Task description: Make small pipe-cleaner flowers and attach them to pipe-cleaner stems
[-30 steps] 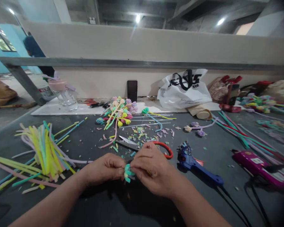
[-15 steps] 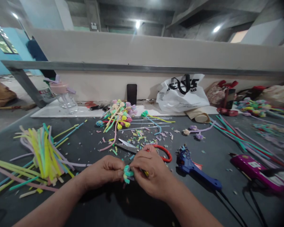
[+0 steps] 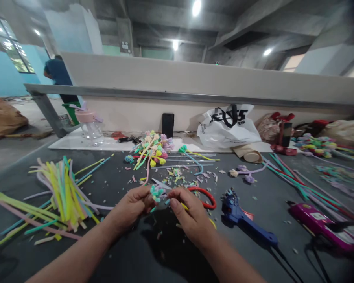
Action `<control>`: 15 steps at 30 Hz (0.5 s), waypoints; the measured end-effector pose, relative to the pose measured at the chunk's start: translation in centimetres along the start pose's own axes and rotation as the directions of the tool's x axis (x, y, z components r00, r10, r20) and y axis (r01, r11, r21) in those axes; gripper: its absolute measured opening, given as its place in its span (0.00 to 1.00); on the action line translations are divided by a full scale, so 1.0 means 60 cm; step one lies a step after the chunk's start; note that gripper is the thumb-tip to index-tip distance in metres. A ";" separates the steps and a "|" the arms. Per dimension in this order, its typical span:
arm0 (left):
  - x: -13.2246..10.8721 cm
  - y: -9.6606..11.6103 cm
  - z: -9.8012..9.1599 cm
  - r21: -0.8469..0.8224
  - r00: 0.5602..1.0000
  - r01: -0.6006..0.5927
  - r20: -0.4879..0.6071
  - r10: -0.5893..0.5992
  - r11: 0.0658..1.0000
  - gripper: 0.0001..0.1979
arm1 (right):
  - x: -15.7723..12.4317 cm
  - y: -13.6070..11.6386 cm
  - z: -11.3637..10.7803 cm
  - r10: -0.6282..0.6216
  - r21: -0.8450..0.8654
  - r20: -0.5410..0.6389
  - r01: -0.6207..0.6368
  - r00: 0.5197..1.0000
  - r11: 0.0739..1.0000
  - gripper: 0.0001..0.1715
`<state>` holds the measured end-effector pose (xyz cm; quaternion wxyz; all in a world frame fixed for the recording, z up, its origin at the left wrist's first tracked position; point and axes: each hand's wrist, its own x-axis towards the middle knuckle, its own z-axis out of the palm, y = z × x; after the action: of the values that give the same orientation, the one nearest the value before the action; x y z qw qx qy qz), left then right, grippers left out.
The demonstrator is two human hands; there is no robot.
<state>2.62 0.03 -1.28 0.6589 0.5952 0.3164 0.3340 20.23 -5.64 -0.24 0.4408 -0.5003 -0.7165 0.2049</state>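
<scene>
My left hand [image 3: 132, 206] and my right hand [image 3: 190, 214] meet over the dark table [image 3: 153, 255], both pinched on a small teal and pink pipe-cleaner flower [image 3: 157, 192] held between them. A yellow strip shows under my right palm. Red-handled scissors [image 3: 194, 192] lie just behind my hands, partly hidden. A blue glue gun [image 3: 246, 220] lies to the right of my right hand.
A heap of coloured pipe cleaners [image 3: 56, 192] lies left. Finished flowers [image 3: 152, 147] and cut scraps sit behind. A magenta glue gun [image 3: 318, 222], white plastic bag [image 3: 228, 124], clear jar [image 3: 90, 124], dark phone [image 3: 167, 125] and a person in blue [image 3: 57, 72] beyond the partition.
Both hands have lifted the flower a little and moved it away from me. My right fingers have slid off to its right side. The view has tilted up.
</scene>
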 end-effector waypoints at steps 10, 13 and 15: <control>-0.001 0.006 0.012 0.111 0.975 -0.213 0.081 0.205 0.971 0.17 | -0.002 -0.010 0.009 -0.008 0.053 0.069 0.004 0.998 0.999 0.22; -0.001 0.004 0.011 0.225 0.964 -0.267 0.075 0.257 0.937 0.17 | -0.002 -0.013 0.008 -0.025 0.093 0.104 0.015 0.994 0.996 0.27; -0.001 0.003 0.010 0.282 0.960 -0.280 0.073 0.271 0.918 0.18 | -0.002 -0.015 0.008 -0.044 0.093 0.104 0.035 0.994 0.995 0.27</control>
<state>3.06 -0.37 -1.05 0.5161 0.7291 0.2641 0.3636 19.33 -6.06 0.12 0.4284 -0.4537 -0.7386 0.2550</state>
